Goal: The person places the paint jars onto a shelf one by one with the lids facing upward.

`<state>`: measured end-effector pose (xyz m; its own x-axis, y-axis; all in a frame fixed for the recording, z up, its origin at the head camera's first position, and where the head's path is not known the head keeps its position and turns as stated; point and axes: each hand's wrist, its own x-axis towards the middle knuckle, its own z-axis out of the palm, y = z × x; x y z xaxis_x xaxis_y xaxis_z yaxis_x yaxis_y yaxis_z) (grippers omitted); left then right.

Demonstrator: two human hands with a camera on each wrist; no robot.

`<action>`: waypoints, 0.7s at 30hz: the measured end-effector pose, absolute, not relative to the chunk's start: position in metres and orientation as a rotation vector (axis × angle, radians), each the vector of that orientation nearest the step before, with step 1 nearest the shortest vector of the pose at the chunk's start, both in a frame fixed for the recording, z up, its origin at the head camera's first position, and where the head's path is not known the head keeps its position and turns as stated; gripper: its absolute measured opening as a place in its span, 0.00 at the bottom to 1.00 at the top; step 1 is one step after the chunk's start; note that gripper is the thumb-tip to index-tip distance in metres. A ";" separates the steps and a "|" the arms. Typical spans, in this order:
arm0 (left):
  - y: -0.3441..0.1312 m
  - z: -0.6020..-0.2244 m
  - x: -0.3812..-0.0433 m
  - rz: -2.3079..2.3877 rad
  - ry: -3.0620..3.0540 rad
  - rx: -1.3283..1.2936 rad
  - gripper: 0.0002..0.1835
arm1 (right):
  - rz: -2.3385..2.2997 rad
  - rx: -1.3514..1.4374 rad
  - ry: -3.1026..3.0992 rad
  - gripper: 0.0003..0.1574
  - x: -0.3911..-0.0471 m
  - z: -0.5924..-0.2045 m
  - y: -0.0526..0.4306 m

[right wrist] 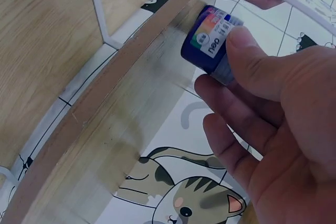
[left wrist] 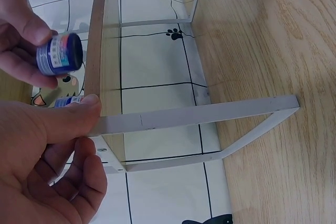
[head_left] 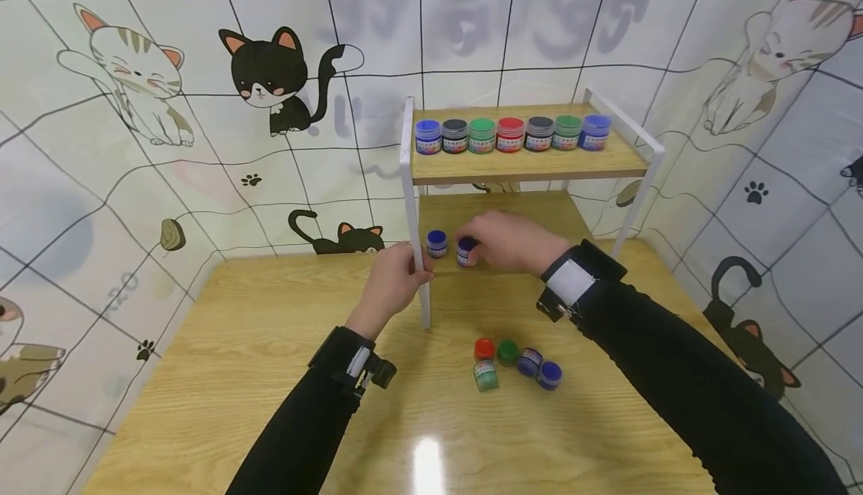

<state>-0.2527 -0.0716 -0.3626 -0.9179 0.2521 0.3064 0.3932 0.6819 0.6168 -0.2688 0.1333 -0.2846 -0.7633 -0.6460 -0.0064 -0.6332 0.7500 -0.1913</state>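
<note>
Now — right hand (head_left: pixel 511 240) pinching blue jar (right wrist: pixel 209 40), left hand (head_left: pixel 391 281) gripping white shelf post (head_left: pixel 425 306)

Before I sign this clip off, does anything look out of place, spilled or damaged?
I see nothing spilled or damaged. What looks odd is the pale green jar on the tabletop: it appears to lie on its side, label facing up, whereas the seven jars on the upper shelf stand upright in a row.
</note>
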 end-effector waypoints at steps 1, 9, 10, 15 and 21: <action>-0.071 -0.362 -0.253 -1.056 -2.696 -0.525 0.06 | -0.267 -1.046 2.878 0.24 -0.270 -0.285 0.133; -0.070 -0.364 -0.253 -1.049 -2.689 -0.527 0.07 | -0.227 -1.004 2.924 0.24 -0.279 -0.290 0.129; -0.070 -0.364 -0.253 -1.047 -2.688 -0.528 0.07 | -0.221 -1.003 2.928 0.25 -0.280 -0.291 0.128; -0.070 -0.364 -0.253 -1.047 -2.678 -0.531 0.07 | -0.200 -0.997 2.937 0.26 -0.284 -0.293 0.126; -0.071 -0.364 -0.253 -1.039 -2.684 -0.518 0.07 | -0.197 -0.992 2.935 0.26 -0.289 -0.297 0.124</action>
